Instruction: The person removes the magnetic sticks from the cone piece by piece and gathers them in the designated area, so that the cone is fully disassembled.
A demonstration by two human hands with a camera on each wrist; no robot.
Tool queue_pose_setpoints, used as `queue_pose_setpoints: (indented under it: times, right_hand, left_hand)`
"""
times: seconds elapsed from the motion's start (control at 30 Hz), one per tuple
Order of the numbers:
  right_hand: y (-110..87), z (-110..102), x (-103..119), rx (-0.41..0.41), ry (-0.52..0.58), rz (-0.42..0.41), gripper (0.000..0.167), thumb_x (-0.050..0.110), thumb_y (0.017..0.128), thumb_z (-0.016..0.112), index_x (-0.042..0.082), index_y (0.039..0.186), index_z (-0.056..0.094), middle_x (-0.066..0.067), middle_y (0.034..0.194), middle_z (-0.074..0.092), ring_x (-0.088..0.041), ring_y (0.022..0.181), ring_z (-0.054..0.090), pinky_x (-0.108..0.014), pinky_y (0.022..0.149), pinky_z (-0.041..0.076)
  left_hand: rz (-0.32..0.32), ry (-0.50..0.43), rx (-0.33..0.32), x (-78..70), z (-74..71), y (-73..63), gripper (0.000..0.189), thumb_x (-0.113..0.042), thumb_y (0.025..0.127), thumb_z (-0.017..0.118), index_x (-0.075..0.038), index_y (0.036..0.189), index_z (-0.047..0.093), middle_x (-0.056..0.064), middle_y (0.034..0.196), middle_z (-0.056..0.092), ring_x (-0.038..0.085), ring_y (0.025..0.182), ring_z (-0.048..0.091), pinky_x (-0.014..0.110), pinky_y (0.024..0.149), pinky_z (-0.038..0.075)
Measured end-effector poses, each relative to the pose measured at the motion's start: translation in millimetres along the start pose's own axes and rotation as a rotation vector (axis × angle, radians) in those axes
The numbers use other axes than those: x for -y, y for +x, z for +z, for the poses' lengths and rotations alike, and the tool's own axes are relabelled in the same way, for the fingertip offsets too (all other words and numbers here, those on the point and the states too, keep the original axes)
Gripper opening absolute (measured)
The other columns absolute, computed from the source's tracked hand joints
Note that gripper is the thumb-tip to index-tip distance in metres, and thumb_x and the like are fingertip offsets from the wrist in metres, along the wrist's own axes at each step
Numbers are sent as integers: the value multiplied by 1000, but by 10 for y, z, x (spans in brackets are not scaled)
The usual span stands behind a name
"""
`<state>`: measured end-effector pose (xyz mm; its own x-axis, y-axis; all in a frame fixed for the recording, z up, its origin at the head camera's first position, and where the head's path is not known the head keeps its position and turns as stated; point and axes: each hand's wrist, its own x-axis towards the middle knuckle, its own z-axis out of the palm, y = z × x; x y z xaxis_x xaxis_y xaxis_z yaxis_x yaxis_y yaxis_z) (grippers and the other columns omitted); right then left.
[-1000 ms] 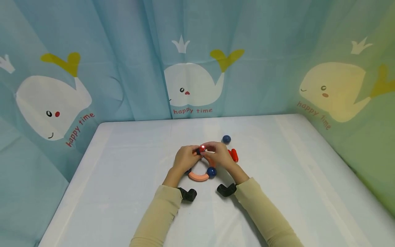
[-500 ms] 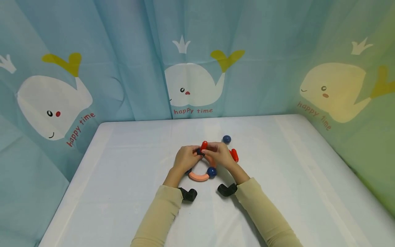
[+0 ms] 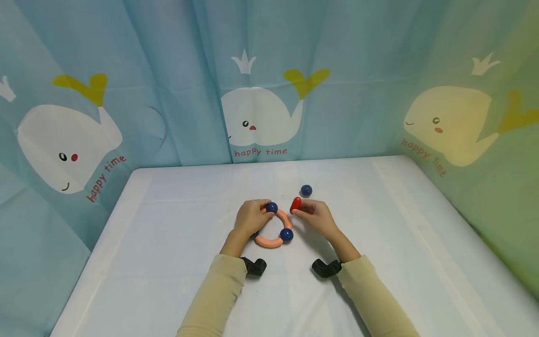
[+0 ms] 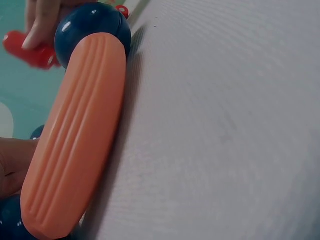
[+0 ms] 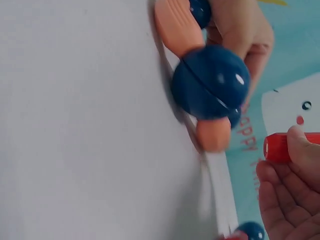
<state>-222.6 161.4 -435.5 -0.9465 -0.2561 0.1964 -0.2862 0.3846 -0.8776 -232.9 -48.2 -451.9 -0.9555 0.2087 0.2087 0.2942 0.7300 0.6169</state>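
My left hand pinches the far blue ball of a ring between thumb and finger. Curved orange rods and blue balls alternate round this ring, which lies on the white table; its left part is partly hidden by that hand. To the right, clear of the ring, my right hand pinches a short red rod between thumb and fingertips, tilted above the table. In the right wrist view the red rod shows a pale round spot on its end. Close up in the left wrist view, an orange rod meets a blue ball.
A loose blue ball lies beyond my right hand. Behind that hand, the end of another red piece peeks out in the left wrist view. A curtain with whales hangs along the table's far edge.
My right hand has turned the red rod upward, then drawn it right, away from the far blue ball. The left hand stays on the ring. Red pieces on the table are now covered in the head view.
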Motion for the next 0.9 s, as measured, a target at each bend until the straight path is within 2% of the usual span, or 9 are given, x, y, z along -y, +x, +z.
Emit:
queue_pose_setpoints:
  times: [0.13,0.2,0.37,0.5,0.73,0.9]
  right_hand:
    - [-40,-176,24,-5,-15,92,31,14,84,68,-7,106,64,-16,95,67,-23,85,64,-29,70,53]
    - [-53,-284,35,-18,-23,140,34,16,84,68,-7,109,63,-16,97,67,-25,86,64,-32,70,53]
    - [-75,-506,16,-51,-53,233,40,19,85,67,-9,113,60,-20,105,64,-30,99,60,-40,88,47]
    - [-109,-633,-23,-41,-79,279,44,21,86,66,-11,115,57,-23,109,61,-34,104,55,-45,93,42]
    - [-147,-785,-77,10,-129,391,43,20,84,68,-12,112,59,-20,107,61,-31,100,51,-45,89,42]
    - [-139,-806,-110,28,-125,470,44,18,83,69,-12,113,57,-19,104,60,-26,90,52,-38,80,47]
  left_hand:
    - [3,-4,-2,4,4,-3,39,-25,80,72,-10,116,65,7,113,63,24,106,57,36,91,43]
    - [6,-7,-2,5,5,-6,39,-25,80,72,-10,116,65,7,113,63,24,106,57,36,91,43]
    - [11,-11,-5,28,5,-16,38,-24,81,72,-10,116,65,7,113,63,24,107,57,36,91,43]
    - [19,-13,-11,31,10,-19,38,-24,81,72,-9,115,66,7,112,64,23,106,57,36,91,44]
    - [20,-10,-9,16,10,-16,37,-25,81,72,-10,115,66,6,110,65,23,105,58,35,90,44]
    - [21,-7,-12,7,6,-16,38,-25,81,72,-10,115,66,7,111,65,24,105,58,36,90,44]
